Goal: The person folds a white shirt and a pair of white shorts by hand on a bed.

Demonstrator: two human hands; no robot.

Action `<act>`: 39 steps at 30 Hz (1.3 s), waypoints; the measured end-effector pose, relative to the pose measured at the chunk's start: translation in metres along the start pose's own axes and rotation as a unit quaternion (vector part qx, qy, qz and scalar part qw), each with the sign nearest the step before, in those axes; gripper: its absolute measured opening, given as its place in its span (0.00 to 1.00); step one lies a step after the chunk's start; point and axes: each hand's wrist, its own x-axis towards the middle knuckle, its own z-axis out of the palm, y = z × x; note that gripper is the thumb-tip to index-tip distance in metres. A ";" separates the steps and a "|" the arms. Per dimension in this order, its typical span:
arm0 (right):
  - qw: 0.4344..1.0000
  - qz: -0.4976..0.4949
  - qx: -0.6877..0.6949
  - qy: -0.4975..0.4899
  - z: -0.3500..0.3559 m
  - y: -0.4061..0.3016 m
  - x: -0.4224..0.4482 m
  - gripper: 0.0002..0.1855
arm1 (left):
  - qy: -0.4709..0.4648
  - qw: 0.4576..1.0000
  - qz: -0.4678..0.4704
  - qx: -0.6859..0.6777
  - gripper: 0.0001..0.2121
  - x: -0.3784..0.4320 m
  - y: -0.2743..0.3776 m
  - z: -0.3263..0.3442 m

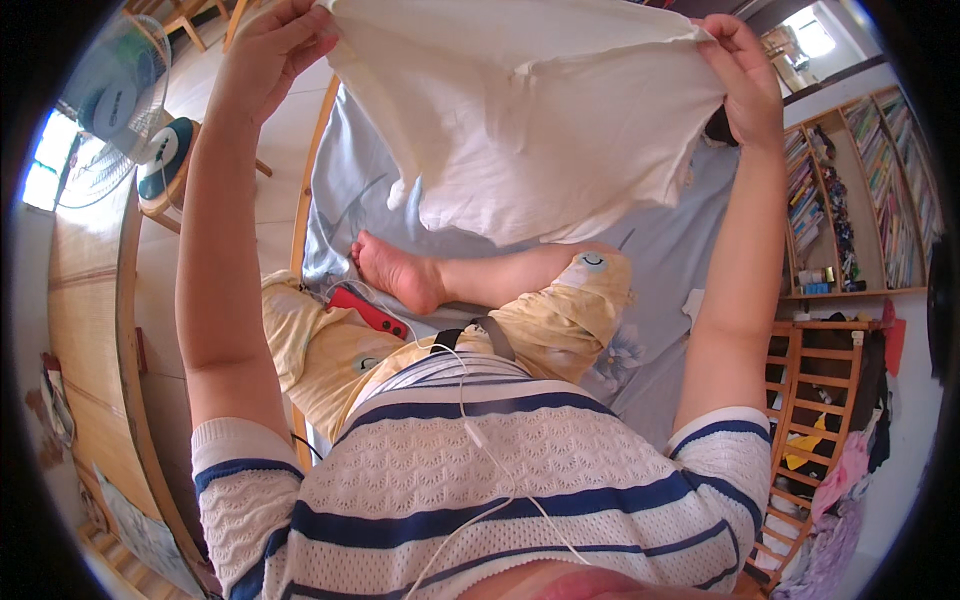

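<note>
A white cloth garment (555, 127) is stretched between my two raised hands at the top of the view. My left hand (289, 49) pinches its upper left corner, and my right hand (739, 75) grips the edge at the upper right. The garment hangs in folds above a blue patterned bed sheet (652, 300); its top edge runs out of the picture. Below it lie my bent leg and bare foot. A red phone (367, 311) with a white cable rests by my yellow trousers (555, 315).
A standing fan (112, 105) and a wooden stool (169, 199) are at the left, beside a wooden panel (90, 300). Bookshelves (862, 292) stand at the right, above a wooden slatted rack (821, 382) with clothes. The wooden bed edge (302, 217) runs along the left.
</note>
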 end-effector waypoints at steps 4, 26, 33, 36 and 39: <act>0.994 -0.029 -0.022 -0.103 0.011 -0.042 -0.029 0.05 | 0.065 0.771 -0.071 -0.630 0.09 -0.022 0.018 -0.040; 0.972 -0.137 0.089 -0.169 0.161 -0.064 -0.049 0.09 | 0.016 0.306 0.259 -0.916 0.14 -0.036 0.144 -0.065; 0.970 -0.157 -0.005 -0.183 0.162 -0.061 -0.045 0.09 | 0.043 0.338 0.228 -0.912 0.26 -0.028 0.146 -0.056; 0.977 -0.138 0.032 -0.159 0.168 -0.056 -0.048 0.08 | -0.002 0.328 0.199 -0.924 0.27 -0.028 0.144 -0.056; 0.981 -0.116 0.074 -0.135 0.171 -0.055 -0.048 0.07 | 0.009 0.435 0.174 -0.884 0.26 -0.020 0.141 -0.049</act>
